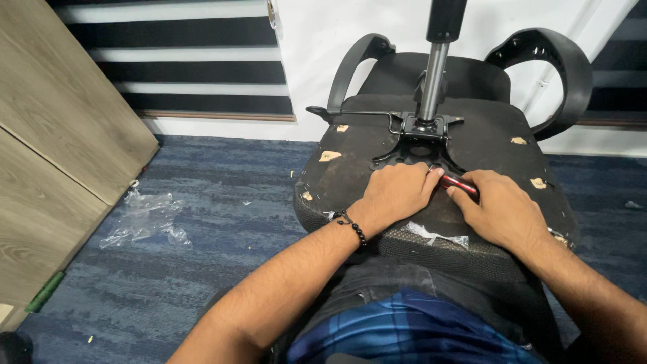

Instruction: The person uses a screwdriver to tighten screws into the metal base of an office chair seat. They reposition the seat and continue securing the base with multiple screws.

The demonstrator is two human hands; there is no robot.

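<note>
Screwdriver (red handle) lies slantwise between both hands, tip hidden.

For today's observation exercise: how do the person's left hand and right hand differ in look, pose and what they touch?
The left hand lies knuckles-up beside the metal plate on the upturned chair seat; the right hand grips a red-handled tool. The left wrist wears a black bead bracelet; the right wrist is bare. Both rest on the seat's underside, fingertips meeting by the tool.
</note>
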